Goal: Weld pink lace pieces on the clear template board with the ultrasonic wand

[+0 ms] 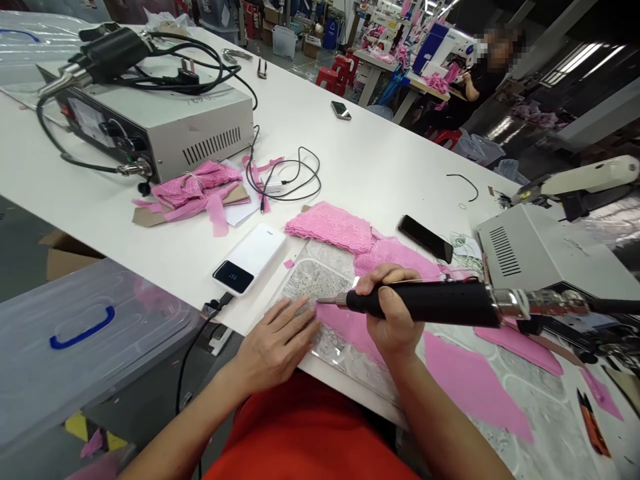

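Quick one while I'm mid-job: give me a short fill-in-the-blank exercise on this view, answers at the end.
1. The right hand grips a tool handle coloured ____.
2. The left hand lies with its ____ facing down, near the metal tip.
3. The power bank has a lit display and a casing coloured mostly ____.
4. The plastic bin at lower left has a lid handle coloured ____.

Missing words: black; palm; white; blue.

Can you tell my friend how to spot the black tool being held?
Find the white table, then the right hand above its near edge. That hand grips the thick black metal-tipped tool; the similar black one lies on a gray box instead.
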The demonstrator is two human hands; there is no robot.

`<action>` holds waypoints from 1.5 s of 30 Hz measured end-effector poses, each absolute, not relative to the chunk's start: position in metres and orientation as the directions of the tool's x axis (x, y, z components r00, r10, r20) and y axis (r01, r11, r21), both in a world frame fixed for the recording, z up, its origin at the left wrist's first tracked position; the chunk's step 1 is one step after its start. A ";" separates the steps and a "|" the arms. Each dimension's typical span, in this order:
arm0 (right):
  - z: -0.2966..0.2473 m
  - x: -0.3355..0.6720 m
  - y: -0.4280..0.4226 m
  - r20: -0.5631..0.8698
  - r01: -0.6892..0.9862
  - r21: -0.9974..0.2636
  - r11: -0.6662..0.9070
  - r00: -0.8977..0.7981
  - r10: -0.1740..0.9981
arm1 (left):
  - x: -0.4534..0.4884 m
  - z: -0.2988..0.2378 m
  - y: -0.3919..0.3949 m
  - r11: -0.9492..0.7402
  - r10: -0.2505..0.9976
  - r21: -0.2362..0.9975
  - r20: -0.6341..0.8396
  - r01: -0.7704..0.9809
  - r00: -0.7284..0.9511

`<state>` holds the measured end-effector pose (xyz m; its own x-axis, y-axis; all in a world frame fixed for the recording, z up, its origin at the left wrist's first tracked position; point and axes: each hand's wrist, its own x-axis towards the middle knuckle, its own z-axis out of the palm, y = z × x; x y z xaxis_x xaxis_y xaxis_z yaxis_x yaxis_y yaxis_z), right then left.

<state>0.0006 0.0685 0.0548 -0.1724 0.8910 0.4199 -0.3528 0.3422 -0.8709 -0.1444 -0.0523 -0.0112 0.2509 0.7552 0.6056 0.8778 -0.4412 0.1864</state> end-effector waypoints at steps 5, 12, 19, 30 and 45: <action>0.058 0.002 0.070 0.422 -0.375 -0.866 0.330 -0.195 0.885 | -0.147 -0.013 -0.050 -0.467 0.735 0.185 0.625 0.865 0.263; 0.075 0.056 0.092 0.408 -0.366 -0.836 0.409 0.084 0.909 | -0.136 -0.009 -0.047 -0.491 0.715 0.213 0.653 0.845 0.250; 0.071 0.104 0.100 0.344 -0.329 -0.846 0.420 0.266 0.901 | -0.094 0.002 -0.024 -0.564 0.702 0.192 0.624 0.803 0.343; 0.052 0.093 0.100 0.373 -0.372 -0.829 0.417 0.186 0.909 | -0.082 0.004 0.027 -0.464 0.810 0.111 0.456 0.879 0.370; 0.048 0.089 0.102 0.408 -0.330 -0.844 0.423 0.118 0.905 | -0.086 -0.004 0.028 -0.484 0.809 0.166 0.461 0.859 0.366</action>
<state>0.0887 0.1025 0.0483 0.1182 0.9052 0.4081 -0.3296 0.4235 -0.8438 -0.0863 0.0277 -0.0042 0.3658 0.8085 0.4609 0.8593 -0.4836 0.1663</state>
